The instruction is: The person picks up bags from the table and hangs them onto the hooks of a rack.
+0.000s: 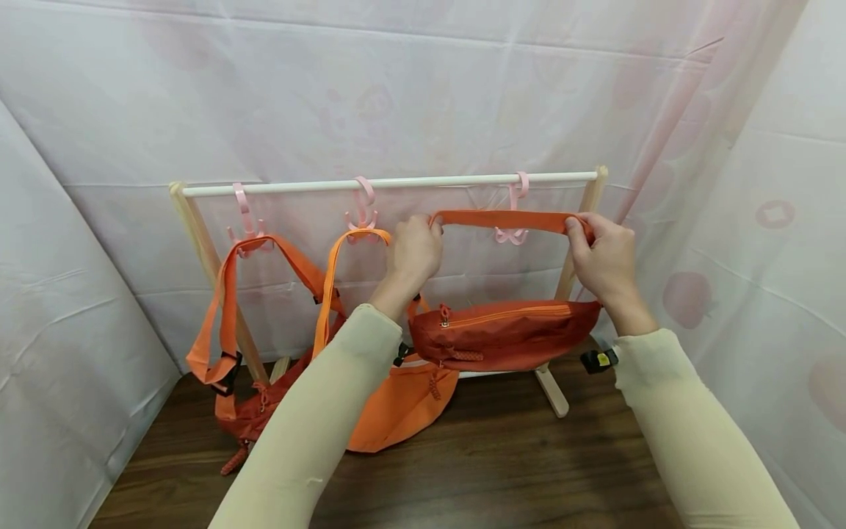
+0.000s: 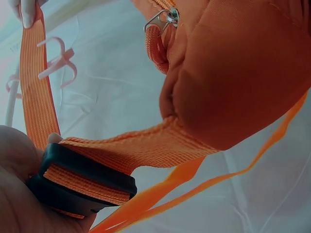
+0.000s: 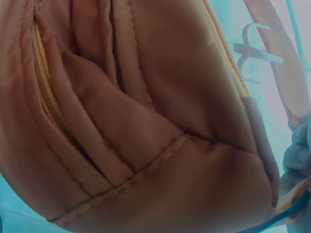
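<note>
A red-orange waist bag [image 1: 509,339] hangs below its orange strap [image 1: 502,219], which stretches between both hands in front of the rack. My left hand [image 1: 415,250] grips the strap's left end; the left wrist view has a black buckle [image 2: 87,179] lying against that palm. Thumb and fingers of my right hand [image 1: 604,257] pinch the strap's right end. Just behind the strap is the right pink hook [image 1: 510,235], partly covered by it. In the right wrist view the bag's zippered side [image 3: 194,73] fills most of the frame.
A white rail [image 1: 436,182] on wooden posts bears the pink hooks. A second red-orange bag [image 1: 247,411] hangs from the left hook [image 1: 244,220], and a bright orange bag [image 1: 403,408] from the middle hook [image 1: 361,209]. Below is a dark wooden table [image 1: 502,455]; pale curtains surround it.
</note>
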Demonstrator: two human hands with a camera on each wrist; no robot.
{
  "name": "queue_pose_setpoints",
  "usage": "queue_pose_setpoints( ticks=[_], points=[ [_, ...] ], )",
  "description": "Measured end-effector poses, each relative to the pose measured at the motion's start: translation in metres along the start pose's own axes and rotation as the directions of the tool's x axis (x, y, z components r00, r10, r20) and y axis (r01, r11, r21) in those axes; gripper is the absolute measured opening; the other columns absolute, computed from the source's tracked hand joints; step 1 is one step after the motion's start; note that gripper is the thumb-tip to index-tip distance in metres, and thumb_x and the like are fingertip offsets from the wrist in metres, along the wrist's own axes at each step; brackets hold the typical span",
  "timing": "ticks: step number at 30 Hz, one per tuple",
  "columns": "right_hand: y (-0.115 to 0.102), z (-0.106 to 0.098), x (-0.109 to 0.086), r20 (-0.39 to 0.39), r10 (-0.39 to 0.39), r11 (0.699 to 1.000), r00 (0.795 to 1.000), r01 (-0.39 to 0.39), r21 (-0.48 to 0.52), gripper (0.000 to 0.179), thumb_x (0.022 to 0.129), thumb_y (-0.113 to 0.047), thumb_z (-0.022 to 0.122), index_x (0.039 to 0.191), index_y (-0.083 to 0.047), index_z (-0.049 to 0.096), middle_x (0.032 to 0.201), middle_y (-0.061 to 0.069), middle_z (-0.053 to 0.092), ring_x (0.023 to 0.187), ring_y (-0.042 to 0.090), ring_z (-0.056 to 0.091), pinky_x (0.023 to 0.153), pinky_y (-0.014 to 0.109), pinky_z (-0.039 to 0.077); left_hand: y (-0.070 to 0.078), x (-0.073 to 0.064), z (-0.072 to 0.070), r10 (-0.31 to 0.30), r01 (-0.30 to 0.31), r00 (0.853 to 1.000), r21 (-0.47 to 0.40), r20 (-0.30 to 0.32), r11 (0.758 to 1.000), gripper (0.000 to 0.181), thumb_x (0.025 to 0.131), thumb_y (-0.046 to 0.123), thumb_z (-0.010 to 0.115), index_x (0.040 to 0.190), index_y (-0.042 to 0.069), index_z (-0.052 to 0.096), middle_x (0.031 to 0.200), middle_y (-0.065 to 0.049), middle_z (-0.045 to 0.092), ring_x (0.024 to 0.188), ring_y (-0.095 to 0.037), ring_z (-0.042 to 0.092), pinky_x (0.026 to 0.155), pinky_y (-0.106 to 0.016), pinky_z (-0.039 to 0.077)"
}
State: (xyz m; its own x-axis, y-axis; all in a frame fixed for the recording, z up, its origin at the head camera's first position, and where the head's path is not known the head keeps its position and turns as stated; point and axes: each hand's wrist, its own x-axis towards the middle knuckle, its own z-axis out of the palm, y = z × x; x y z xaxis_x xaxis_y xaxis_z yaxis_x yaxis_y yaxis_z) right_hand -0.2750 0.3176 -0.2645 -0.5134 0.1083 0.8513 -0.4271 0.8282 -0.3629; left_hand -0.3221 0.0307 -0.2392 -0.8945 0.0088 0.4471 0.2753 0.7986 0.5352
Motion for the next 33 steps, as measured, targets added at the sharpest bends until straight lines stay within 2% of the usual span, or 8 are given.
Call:
queue_pose_setpoints(
  ticks=[7,16,19,25,30,33],
  points=[
    [0.003,0.002,-0.004,0.017,0.02,1.0,1.0,-0.02,-0.022,0.031,0.108,-0.024,0.061,0.101,0.0,0.079,0.057,0.006,0.051,0.046,0.014,0.042,0.046,0.024,0.03,-0.003,-0.001,0.008,0.003,-0.003,1.0,0.028,0.003,1.0,0.043,0.113,0.044,0.05,0.091,0.014,0.072,0.091,-0.01,0.073,0.085,-0.031,0.071,0.068,-0.049,0.056],
    [0.011,0.005,-0.011,0.042,0.044,0.999,0.998,-0.043,-0.02,0.03,0.107,-0.023,0.062,0.1,0.001,0.078,0.058,0.007,0.053,0.047,0.019,0.045,0.045,0.024,0.031,-0.009,-0.007,0.015,0.019,-0.02,0.996,0.004,0.085,1.0,0.051,0.114,0.042,0.047,0.076,0.014,0.068,0.068,-0.003,0.063,0.062,-0.023,0.061,0.055,-0.037,0.048],
    [0.014,0.006,-0.014,0.055,0.054,0.998,0.997,-0.052,-0.029,0.031,0.107,-0.024,0.061,0.1,0.0,0.078,0.058,0.007,0.054,0.047,0.018,0.046,0.044,0.024,0.031,-0.012,-0.01,0.018,0.021,-0.018,0.993,-0.026,0.116,1.0,0.049,0.114,0.041,0.048,0.08,0.014,0.07,0.067,-0.002,0.063,0.059,-0.022,0.059,0.052,-0.035,0.046],
    [0.018,0.01,-0.019,0.069,0.053,0.998,0.996,-0.052,-0.029,0.03,0.108,-0.026,0.062,0.103,-0.001,0.079,0.059,0.007,0.059,0.047,0.014,0.047,0.046,0.024,0.032,-0.019,-0.015,0.025,0.05,-0.036,0.982,-0.077,0.183,0.996,0.044,0.115,0.039,0.045,0.099,0.014,0.077,0.074,-0.002,0.065,0.063,-0.021,0.059,0.055,-0.033,0.046],
    [0.018,0.012,-0.027,0.131,0.092,0.995,0.987,-0.095,0.012,0.031,0.108,-0.028,0.061,0.108,-0.003,0.079,0.064,0.006,0.064,0.049,0.011,0.051,0.045,0.023,0.036,-0.024,-0.023,0.034,0.052,-0.017,0.968,-0.142,0.246,0.99,0.043,0.116,0.04,0.043,0.1,0.015,0.074,0.067,-0.002,0.066,0.055,-0.019,0.059,0.051,-0.032,0.045],
    [0.018,0.015,-0.032,0.185,0.123,0.988,0.975,-0.138,0.069,0.032,0.109,-0.029,0.06,0.111,-0.002,0.077,0.067,0.007,0.067,0.049,0.011,0.059,0.045,0.02,0.043,-0.026,-0.029,0.038,0.049,0.008,0.956,-0.195,0.289,0.981,0.041,0.116,0.042,0.043,0.103,0.015,0.072,0.063,-0.002,0.066,0.05,-0.019,0.061,0.047,-0.031,0.045]
  ],
)
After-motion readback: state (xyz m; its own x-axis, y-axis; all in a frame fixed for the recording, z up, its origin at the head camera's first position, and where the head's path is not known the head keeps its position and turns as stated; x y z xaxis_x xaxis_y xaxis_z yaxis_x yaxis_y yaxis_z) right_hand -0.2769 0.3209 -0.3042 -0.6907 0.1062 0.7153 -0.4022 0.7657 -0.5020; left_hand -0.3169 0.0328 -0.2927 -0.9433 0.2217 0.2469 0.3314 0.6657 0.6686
